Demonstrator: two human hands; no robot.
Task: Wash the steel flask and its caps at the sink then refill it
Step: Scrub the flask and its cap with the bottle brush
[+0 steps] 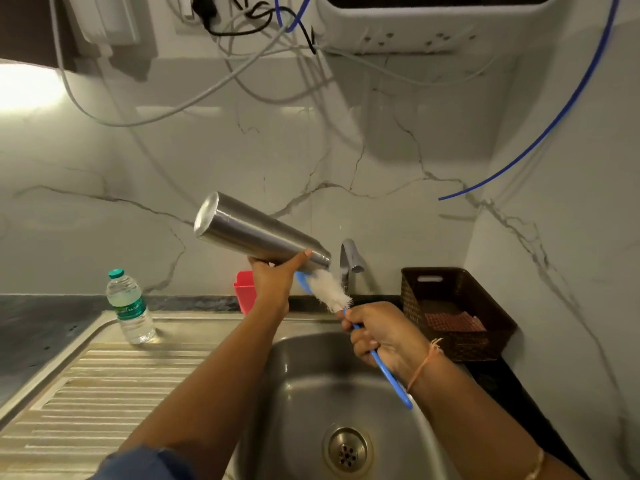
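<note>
My left hand [273, 280] grips the steel flask [249, 232] near its neck and holds it tilted above the sink [311, 382], base up to the left, mouth pointing down to the right. My right hand [381, 336] holds the blue handle of a bottle brush [330, 289]. Its white bristle head sits just outside the flask's mouth, touching it. The flask's caps are not in view.
A tap [349, 259] stands behind the sink, close to the flask's mouth. A plastic water bottle [130, 306] stands on the ribbed drainboard [104, 393]. A red container [244, 291] is behind my left wrist, and a brown basket [453, 306] sits at the right. Cables and a blue tube hang overhead.
</note>
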